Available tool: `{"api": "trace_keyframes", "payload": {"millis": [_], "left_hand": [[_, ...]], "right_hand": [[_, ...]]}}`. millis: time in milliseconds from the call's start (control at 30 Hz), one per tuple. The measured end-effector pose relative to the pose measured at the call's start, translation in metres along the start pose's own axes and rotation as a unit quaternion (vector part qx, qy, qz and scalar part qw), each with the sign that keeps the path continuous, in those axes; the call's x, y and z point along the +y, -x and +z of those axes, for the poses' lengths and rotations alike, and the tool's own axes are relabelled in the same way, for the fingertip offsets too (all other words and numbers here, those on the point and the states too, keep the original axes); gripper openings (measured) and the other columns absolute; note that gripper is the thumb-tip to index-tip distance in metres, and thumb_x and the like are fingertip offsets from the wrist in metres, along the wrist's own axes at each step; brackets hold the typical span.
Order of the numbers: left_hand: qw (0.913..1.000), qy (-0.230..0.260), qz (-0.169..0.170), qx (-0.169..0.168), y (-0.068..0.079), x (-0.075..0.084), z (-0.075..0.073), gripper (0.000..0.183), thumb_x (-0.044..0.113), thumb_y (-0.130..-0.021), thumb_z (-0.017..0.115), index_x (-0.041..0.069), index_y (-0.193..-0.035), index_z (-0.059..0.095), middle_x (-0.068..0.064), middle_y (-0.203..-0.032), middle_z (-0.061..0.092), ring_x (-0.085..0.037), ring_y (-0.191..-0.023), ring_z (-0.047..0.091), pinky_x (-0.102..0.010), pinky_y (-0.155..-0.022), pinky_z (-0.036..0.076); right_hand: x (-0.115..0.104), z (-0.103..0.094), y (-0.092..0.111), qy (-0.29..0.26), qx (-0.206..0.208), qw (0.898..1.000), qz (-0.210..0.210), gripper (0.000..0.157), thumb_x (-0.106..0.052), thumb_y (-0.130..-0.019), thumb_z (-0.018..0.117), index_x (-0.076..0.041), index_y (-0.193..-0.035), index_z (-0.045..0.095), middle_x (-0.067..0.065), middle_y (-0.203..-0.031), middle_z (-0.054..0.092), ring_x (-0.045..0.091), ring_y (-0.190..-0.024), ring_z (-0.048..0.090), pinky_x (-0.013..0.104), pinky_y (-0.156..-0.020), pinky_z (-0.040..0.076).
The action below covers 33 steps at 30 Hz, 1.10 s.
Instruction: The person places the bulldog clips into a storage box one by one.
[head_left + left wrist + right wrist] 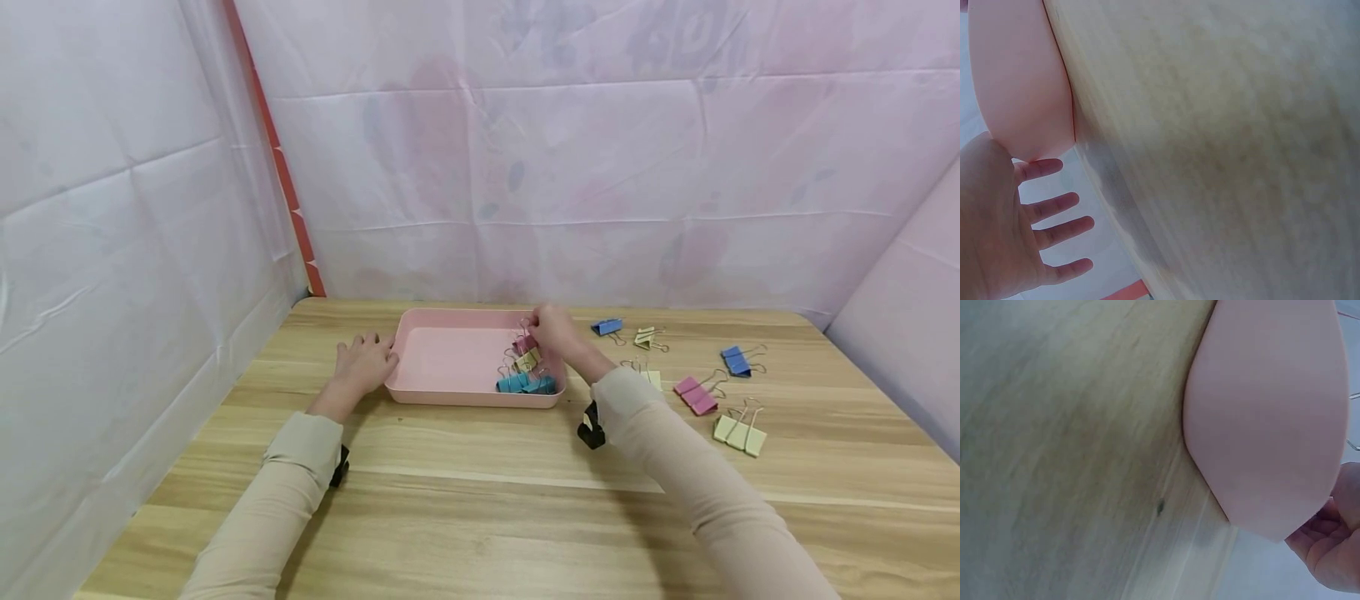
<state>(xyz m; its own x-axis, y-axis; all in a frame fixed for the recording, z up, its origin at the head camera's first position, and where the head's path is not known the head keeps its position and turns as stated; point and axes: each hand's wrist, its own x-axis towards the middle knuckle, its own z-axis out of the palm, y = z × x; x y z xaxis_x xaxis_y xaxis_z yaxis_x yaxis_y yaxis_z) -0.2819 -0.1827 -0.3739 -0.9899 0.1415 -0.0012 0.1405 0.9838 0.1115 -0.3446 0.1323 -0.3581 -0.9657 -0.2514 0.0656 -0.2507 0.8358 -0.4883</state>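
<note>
A shallow pink tray sits on the wooden table. My left hand rests at its left end, fingers spread and straight; in the left wrist view thumb and forefinger meet the tray's end wall. Over the tray's back right corner, my right hand has curled fingers, pinching a pink binder clip by its wire handles. Near it inside the tray lie a yellow binder clip and two teal binder clips. In the right wrist view the tray wall hides the right fingertips.
Right of the tray lie several loose binder clips: blue, small yellow, another blue, pink and large yellow. One more yellow clip is partly behind the right sleeve. A fabric backdrop rises behind the table.
</note>
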Motion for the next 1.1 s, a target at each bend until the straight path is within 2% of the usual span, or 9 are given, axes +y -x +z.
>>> {"api": "trace_keyframes", "payload": {"millis": [200,400,567,767,867,1100], "left_hand": [[1.0,0.004,-0.002,0.0,0.0,0.001,-0.001,0.049,0.031,-0.096,0.035,0.01,-0.141,0.039,-0.023,-0.129,0.042,-0.042,-0.117,0.036,-0.064,-0.09,0.023],[1.0,0.004,-0.001,-0.003,0.0,0.0,0.001,0.049,0.031,-0.096,0.035,0.011,-0.141,0.039,-0.023,-0.13,0.041,-0.043,-0.118,0.035,-0.064,-0.09,0.022],[1.0,0.005,-0.001,-0.004,-0.001,0.0,0.001,0.049,0.031,-0.096,0.035,0.01,-0.141,0.039,-0.024,-0.132,0.039,-0.043,-0.119,0.034,-0.064,-0.091,0.022],[1.0,0.009,0.001,-0.003,-0.001,-0.001,0.002,0.049,0.031,-0.096,0.036,0.01,-0.141,0.039,-0.024,-0.133,0.039,-0.043,-0.119,0.034,-0.064,-0.091,0.022],[0.9999,0.009,0.003,-0.003,-0.001,-0.002,0.003,0.049,0.031,-0.096,0.036,0.01,-0.14,0.039,-0.024,-0.133,0.039,-0.043,-0.119,0.035,-0.064,-0.09,0.022],[1.0,0.003,0.002,0.0,-0.002,-0.003,0.003,0.049,0.031,-0.096,0.035,0.009,-0.14,0.04,-0.024,-0.132,0.039,-0.043,-0.119,0.034,-0.065,-0.09,0.022]], "right_hand": [[0.001,0.003,-0.001,0.022,0.009,1.0,-0.001,0.015,0.0,-0.088,0.051,0.003,-0.079,0.062,0.009,-0.069,0.056,0.018,-0.057,0.047,0.027,-0.053,0.038],[0.0,0.002,0.001,0.03,0.009,1.0,0.005,0.013,0.001,-0.087,0.051,0.004,-0.084,0.064,0.011,-0.074,0.059,0.019,-0.062,0.051,0.027,-0.055,0.04],[-0.001,-0.003,0.003,0.011,0.011,1.0,0.01,0.015,0.0,-0.089,0.051,0.005,-0.092,0.065,0.015,-0.086,0.062,0.023,-0.073,0.056,0.033,-0.064,0.048],[-0.002,-0.016,0.009,0.01,0.011,1.0,0.01,0.016,-0.003,-0.09,0.052,0.006,-0.097,0.063,0.017,-0.093,0.061,0.027,-0.081,0.056,0.038,-0.073,0.048],[-0.004,-0.025,0.017,0.013,0.017,1.0,-0.006,0.016,-0.004,-0.09,0.053,0.006,-0.097,0.063,0.018,-0.094,0.061,0.027,-0.081,0.057,0.038,-0.072,0.048],[-0.007,-0.041,0.03,0.01,0.058,0.997,-0.057,0.015,-0.002,-0.089,0.054,0.007,-0.093,0.064,0.019,-0.089,0.062,0.028,-0.075,0.057,0.04,-0.069,0.047]]}}
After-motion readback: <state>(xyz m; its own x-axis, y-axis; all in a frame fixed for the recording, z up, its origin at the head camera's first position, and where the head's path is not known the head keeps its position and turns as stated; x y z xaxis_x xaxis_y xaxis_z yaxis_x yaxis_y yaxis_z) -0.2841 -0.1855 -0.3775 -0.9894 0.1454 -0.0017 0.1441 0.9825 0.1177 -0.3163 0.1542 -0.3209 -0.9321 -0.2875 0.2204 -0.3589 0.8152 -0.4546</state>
